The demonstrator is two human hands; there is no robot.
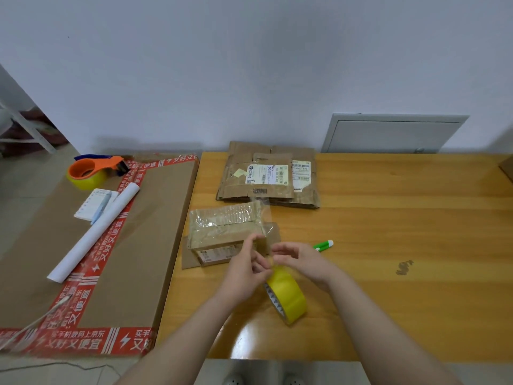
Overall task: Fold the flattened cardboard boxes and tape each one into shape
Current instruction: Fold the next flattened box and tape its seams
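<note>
While the curled fingers (262,266) of the left hand (244,276) and right hand (301,262) are pinched on clear tape (266,218) off the yellow roll (288,298), 1 folded box (222,232) beside them is judged partly taped, and the flattened stack (268,176) at the back of the bench (388,245) is not yet folded.

I see a wooden tabletop (388,301): flattened cardboard stack (266,176) at the far edge, taped box (222,232) nearer, green marker (323,245) to its right, yellow tape roll (288,298) standing on edge in front.
</note>
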